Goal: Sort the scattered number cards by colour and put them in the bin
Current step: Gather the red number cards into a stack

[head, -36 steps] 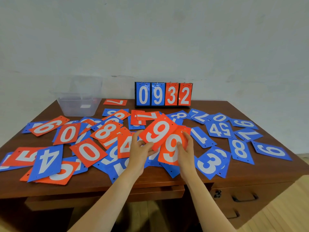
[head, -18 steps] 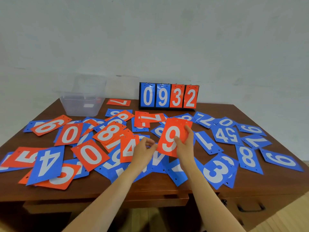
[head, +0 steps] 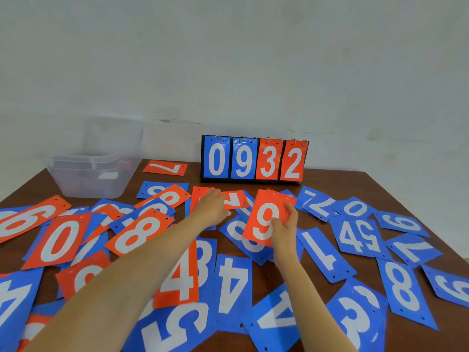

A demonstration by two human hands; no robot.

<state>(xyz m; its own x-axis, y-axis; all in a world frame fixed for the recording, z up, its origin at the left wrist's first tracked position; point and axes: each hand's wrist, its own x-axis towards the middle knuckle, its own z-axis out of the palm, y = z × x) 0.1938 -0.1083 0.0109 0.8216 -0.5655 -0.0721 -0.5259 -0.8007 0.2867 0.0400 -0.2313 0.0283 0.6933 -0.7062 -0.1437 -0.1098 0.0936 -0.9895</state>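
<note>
Head view: gathering reds, pinching the orange-red plastic 9 card (head: 264,217) centrally in the right hand (head: 285,227), pressing the straight-fingered left hand (head: 212,208) on a second orange-red card (head: 234,200) at 12 o'clock, next likely lifting it, clear plastic bin (head: 76,181) at 10 o'clock.

Standing upright, black-framed: a scoreboard (head: 254,160), hanging four panels from metal rings (head: 279,141) along its top. Showing, left to right, a white 0 and 9 on blue, then a white 3 and 2 on red. Carrying the scoreboard at its far edge and spreading dark brown in front of it and to both sides: a wooden bench (head: 342,180). Rising pale and plain just behind the scoreboard: a wall (head: 228,59), bearing faint marks left of the scoreboard's top.
</note>
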